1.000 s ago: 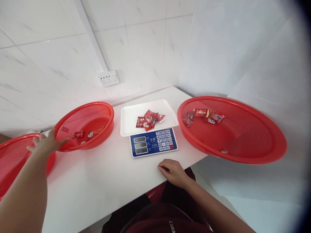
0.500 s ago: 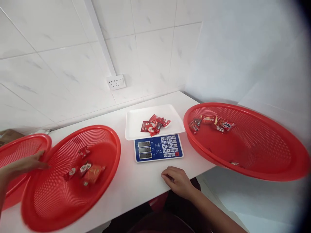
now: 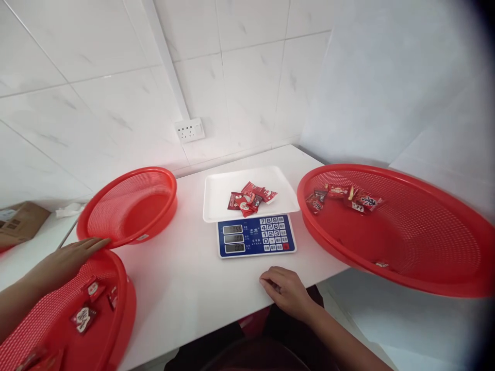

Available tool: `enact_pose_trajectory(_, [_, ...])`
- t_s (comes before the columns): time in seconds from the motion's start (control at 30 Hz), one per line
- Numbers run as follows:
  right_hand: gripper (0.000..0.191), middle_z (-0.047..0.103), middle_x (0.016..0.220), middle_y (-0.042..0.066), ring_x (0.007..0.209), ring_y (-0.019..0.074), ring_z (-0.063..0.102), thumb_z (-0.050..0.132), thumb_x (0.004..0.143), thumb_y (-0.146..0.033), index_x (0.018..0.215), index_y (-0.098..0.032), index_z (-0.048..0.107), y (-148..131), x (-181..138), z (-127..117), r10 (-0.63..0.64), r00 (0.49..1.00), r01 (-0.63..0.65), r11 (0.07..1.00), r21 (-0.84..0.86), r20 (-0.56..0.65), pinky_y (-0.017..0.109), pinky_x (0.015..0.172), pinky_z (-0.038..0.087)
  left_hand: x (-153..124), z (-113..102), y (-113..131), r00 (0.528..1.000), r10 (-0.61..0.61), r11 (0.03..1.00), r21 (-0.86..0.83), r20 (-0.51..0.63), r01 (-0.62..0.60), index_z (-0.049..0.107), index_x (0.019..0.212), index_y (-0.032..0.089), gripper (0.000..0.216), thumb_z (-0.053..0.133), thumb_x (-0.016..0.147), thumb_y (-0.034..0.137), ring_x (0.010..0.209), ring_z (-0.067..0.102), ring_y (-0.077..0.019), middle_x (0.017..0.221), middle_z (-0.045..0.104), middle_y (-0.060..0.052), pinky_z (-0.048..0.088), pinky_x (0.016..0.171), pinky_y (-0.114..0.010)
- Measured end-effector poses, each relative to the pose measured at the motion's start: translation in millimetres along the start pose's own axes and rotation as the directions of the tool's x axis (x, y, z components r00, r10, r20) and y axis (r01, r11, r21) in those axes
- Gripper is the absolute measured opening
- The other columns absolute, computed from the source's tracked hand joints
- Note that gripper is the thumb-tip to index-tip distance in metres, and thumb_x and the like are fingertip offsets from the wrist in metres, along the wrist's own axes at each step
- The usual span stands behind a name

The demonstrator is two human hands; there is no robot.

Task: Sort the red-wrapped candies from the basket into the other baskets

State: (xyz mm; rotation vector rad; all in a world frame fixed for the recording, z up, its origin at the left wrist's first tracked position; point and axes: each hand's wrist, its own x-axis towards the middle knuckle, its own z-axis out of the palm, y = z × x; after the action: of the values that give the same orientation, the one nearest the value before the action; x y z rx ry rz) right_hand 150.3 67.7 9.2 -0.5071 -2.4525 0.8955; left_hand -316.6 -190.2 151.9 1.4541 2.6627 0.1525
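My left hand (image 3: 67, 257) lies flat with its fingers stretched out on the far rim of a red mesh basket (image 3: 119, 304) at the near left. Several red candy packets (image 3: 87, 309) lie in that basket. Just behind it stands a second red basket (image 3: 131, 206) with nothing showing inside. My right hand (image 3: 286, 289) rests on the white table's front edge with its fingers curled under, holding nothing. It sits just in front of a blue-faced scale (image 3: 257, 236), whose white tray (image 3: 216, 193) carries several red candy packets (image 3: 251, 196).
A large red mesh basket (image 3: 417, 242) overhangs the table's right edge, with several candy packets (image 3: 342, 197) at its far side. A wall socket (image 3: 189, 130) sits on the tiled wall. A cardboard box (image 3: 19, 221) lies at the far left.
The basket with the candies has slid from the middle left toward me to the near-left corner. A basket with nothing in it now stands behind it. My right hand has stayed put.
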Motion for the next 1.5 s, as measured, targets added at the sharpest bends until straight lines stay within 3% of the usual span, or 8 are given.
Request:
enact_pose_trajectory(0.13, [0.020, 0.060, 0.065, 0.002, 0.060, 0.0139, 0.055, 0.043, 0.086, -0.023, 0.077, -0.020, 0.061, 1, -1, 0, -0.003, 1.000, 0.003, 1.000, -0.013, -0.004, 0.024, 0.057, 0.040, 7, -1, -10, 0.995, 0.095, 0.985, 0.147, 0.000, -0.094, 0.050, 0.102, 0.044, 0.046, 0.029, 0.069, 0.021, 0.113, 0.050, -0.0238, 0.117, 0.057, 0.021, 0.035, 0.095, -0.045])
enact_pose_trajectory(0.37, [0.022, 0.060, 0.066, 0.002, 0.062, 0.0147, 0.055, 0.041, 0.087, -0.024, 0.079, -0.020, 0.061, 4, -3, 4, 0.002, 1.000, -0.002, 1.000, -0.026, -0.003, 0.025, 0.058, 0.040, 23, -15, 6, 0.999, -0.040, 0.923, 0.383, -0.010, 0.040, 0.044, 0.115, 0.036, 0.056, 0.020, 0.073, 0.007, 0.107, 0.054, -0.0274, 0.132, 0.047, 0.006, 0.040, 0.086, -0.047])
enact_pose_trajectory(0.57, [0.021, 0.060, 0.068, 0.003, 0.063, 0.0150, 0.055, 0.040, 0.088, -0.024, 0.079, -0.020, 0.059, 5, -3, 6, 0.003, 1.000, -0.003, 1.000, -0.022, 0.020, 0.026, 0.058, 0.040, 47, -13, 93, 0.972, -0.161, 0.978, 0.106, -0.170, 0.181, 0.039, 0.125, 0.024, 0.041, 0.025, 0.087, 0.027, 0.123, 0.040, -0.0270, 0.138, 0.040, -0.005, 0.033, 0.098, -0.045])
enact_pose_trajectory(0.77, [0.021, 0.060, 0.067, 0.002, 0.062, 0.0150, 0.055, 0.041, 0.088, -0.023, 0.078, -0.020, 0.059, 2, -3, 5, 0.017, 1.000, -0.017, 0.999, -0.033, 0.012, 0.025, 0.057, 0.039, 42, 12, 191, 0.959, 0.099, 0.975, -0.217, 0.265, -0.040, 0.041, 0.129, 0.029, 0.057, 0.040, 0.081, 0.058, 0.119, 0.047, -0.0256, 0.134, 0.048, -0.003, 0.041, 0.093, -0.034])
enact_pose_trajectory(0.93, [0.021, 0.059, 0.065, 0.002, 0.061, 0.0144, 0.054, 0.041, 0.087, -0.023, 0.077, -0.020, 0.059, 0, -2, 3, 0.006, 1.000, -0.006, 0.999, -0.049, 0.000, 0.025, 0.057, 0.039, 34, 6, 220, 0.932, 0.155, 0.959, -0.278, 0.328, -0.062, 0.053, 0.116, 0.030, 0.052, 0.039, 0.078, 0.062, 0.104, 0.057, -0.0294, 0.118, 0.060, -0.004, 0.048, 0.079, -0.036])
enact_pose_trajectory(1.2, [0.020, 0.060, 0.066, 0.002, 0.061, 0.0137, 0.054, 0.042, 0.086, -0.021, 0.076, -0.019, 0.060, -2, -2, 3, -0.003, 1.000, 0.003, 0.999, -0.052, -0.010, 0.024, 0.057, 0.038, 75, 14, 284, 0.947, 0.319, 0.927, -0.200, -0.028, -0.318, 0.048, 0.122, 0.026, 0.046, 0.032, 0.087, 0.051, 0.112, 0.051, -0.0253, 0.125, 0.054, -0.005, 0.042, 0.092, -0.037])
enact_pose_trajectory(1.3, [0.020, 0.060, 0.067, 0.002, 0.062, 0.0140, 0.054, 0.042, 0.086, -0.022, 0.077, -0.019, 0.060, -2, -2, 4, 0.003, 1.000, -0.004, 0.998, -0.064, -0.015, 0.025, 0.058, 0.039, 101, 35, 329, 0.870, 0.493, 0.850, -0.204, -0.013, -0.485, 0.034, 0.133, 0.020, 0.058, 0.037, 0.085, 0.052, 0.128, 0.033, -0.0224, 0.139, 0.038, -0.009, 0.029, 0.104, -0.034])
enact_pose_trajectory(1.5, [0.021, 0.059, 0.066, 0.002, 0.061, 0.0134, 0.054, 0.041, 0.087, -0.024, 0.075, -0.019, 0.059, -2, -3, 7, 0.012, 0.998, -0.016, 0.997, -0.069, -0.057, 0.024, 0.058, 0.040, 141, 74, 385, 0.858, 0.513, 0.845, -0.167, -0.008, -0.507, 0.030, 0.134, 0.029, 0.075, 0.042, 0.072, 0.070, 0.131, 0.022, -0.0366, 0.144, 0.027, -0.014, 0.025, 0.097, -0.059])
